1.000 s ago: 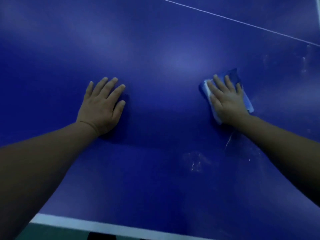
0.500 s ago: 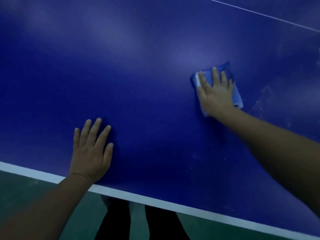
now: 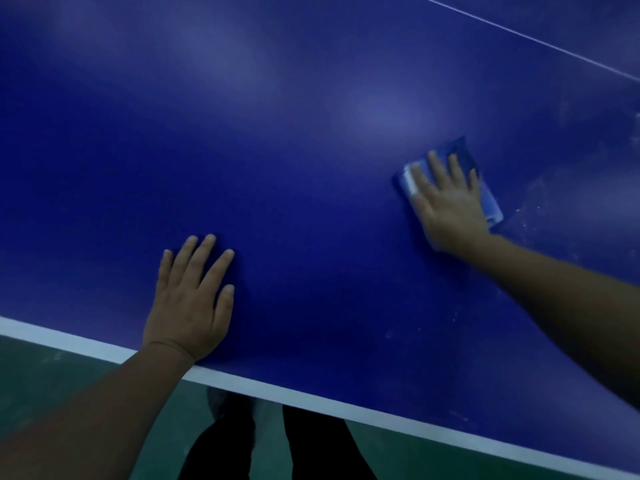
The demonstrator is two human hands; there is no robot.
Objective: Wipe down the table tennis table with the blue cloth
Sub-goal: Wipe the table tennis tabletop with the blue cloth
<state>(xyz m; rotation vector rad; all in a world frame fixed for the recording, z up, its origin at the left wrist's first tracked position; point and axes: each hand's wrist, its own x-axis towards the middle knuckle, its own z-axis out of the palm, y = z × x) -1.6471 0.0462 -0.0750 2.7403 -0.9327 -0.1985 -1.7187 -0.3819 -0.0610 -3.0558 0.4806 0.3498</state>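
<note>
The dark blue table tennis table [image 3: 311, 150] fills most of the head view. A folded blue cloth [image 3: 490, 202] with a pale edge lies flat on it at the right. My right hand [image 3: 446, 202] presses down on the cloth with straight, spread fingers and hides most of it. My left hand [image 3: 192, 303] rests flat on the bare table close to the near edge, fingers straight and holding nothing.
The white edge line [image 3: 311, 400] runs along the near side of the table. A thin white line [image 3: 526, 38] crosses the far right. Pale smears and specks [image 3: 554, 209] lie right of the cloth. Below the edge are green floor [image 3: 52, 382] and my dark trouser legs [image 3: 311, 448].
My left hand has drawn back from mid-table to the near edge, and the edge and floor have come into view. My right hand stayed pressed on the cloth, sliding slightly across the table.
</note>
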